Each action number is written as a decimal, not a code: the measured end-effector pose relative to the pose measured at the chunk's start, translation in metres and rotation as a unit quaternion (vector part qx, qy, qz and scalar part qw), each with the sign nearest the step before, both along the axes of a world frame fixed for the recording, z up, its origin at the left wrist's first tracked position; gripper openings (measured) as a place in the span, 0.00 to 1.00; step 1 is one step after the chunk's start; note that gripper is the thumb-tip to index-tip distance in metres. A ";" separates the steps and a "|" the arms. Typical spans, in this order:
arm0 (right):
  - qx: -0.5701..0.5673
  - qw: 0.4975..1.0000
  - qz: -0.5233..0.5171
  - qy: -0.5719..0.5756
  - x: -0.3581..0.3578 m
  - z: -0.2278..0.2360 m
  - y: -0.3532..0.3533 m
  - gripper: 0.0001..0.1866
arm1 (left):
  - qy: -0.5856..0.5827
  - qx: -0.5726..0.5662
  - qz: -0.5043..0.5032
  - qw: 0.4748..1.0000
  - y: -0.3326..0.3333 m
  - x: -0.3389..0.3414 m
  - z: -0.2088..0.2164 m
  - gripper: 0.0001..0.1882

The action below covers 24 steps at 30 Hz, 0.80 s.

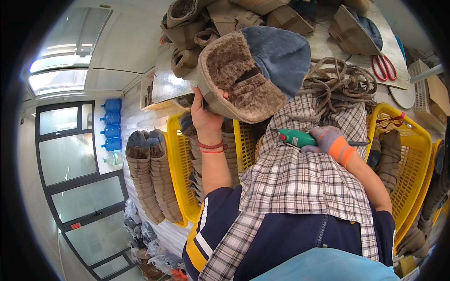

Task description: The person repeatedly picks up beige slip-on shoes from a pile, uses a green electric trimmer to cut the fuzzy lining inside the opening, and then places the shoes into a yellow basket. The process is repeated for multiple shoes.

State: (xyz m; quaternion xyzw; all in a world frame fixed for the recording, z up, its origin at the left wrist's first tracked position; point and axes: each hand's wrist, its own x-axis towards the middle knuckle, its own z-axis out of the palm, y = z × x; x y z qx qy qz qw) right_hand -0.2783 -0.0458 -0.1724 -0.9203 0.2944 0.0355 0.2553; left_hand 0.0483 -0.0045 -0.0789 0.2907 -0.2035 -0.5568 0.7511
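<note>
My left hand (205, 111), bare with red bands at the wrist, grips the rim of a tan hat (251, 70) with brown fur lining and a blue-grey crown, held up over the work table. My right hand (329, 140), in a grey and orange glove, holds a small green tool (296, 137) over the checked cloth (300, 178) on my lap. A tangle of brown cord (337, 79) lies on the table edge just beyond the right hand.
More tan hats (225, 18) are heaped on the table (164, 79). Red scissors (384, 68) lie at the right. Yellow crates (410, 159) with stacked hats flank me; another stack (150, 178) stands on the left. Blue water bottles (111, 124) line the wall.
</note>
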 end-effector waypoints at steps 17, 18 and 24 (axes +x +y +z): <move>-0.017 0.924 -0.310 -0.223 -0.064 0.007 -0.022 0.12 | 0.105 0.062 -0.101 0.987 -0.025 -0.013 0.000 0.21; -0.035 0.909 -0.338 -0.243 -0.075 -0.001 -0.026 0.11 | 0.103 0.073 -0.102 0.987 -0.026 -0.016 0.001 0.21; -0.014 0.801 -0.530 -0.276 -0.163 -0.037 -0.028 0.11 | 0.103 0.081 -0.107 0.986 -0.043 -0.021 0.013 0.18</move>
